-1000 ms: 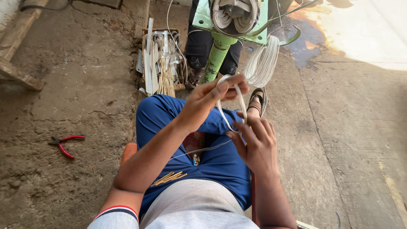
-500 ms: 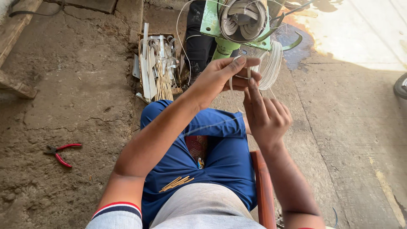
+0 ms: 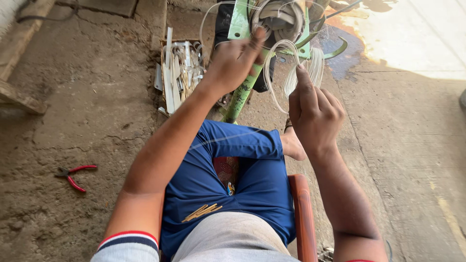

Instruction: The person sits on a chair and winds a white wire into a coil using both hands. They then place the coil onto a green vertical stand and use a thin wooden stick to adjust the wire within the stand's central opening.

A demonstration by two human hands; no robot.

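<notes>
My left hand (image 3: 234,62) reaches up to the green metal machine (image 3: 242,92) and pinches thin pale wire (image 3: 272,82) near its round winding former (image 3: 279,19). My right hand (image 3: 314,112) is raised beside it, forefinger pointing up against the loops of the same wire, fingers curled round the strand. A coil of wire (image 3: 313,65) hangs behind my right hand. I sit on an orange stool (image 3: 303,213) in blue shorts. Several thin tan sticks (image 3: 201,212) lie on my lap.
Red-handled pliers (image 3: 74,174) lie on the dirt floor at left. A box of white strips and scraps (image 3: 179,73) stands left of the machine. Wooden planks (image 3: 22,97) lie at far left. Concrete floor with a dark wet patch (image 3: 340,53) spreads to the right.
Both hands have risen from above my lap to the machine's winding former, carrying the wire loop up with them. The view has tilted forward.
</notes>
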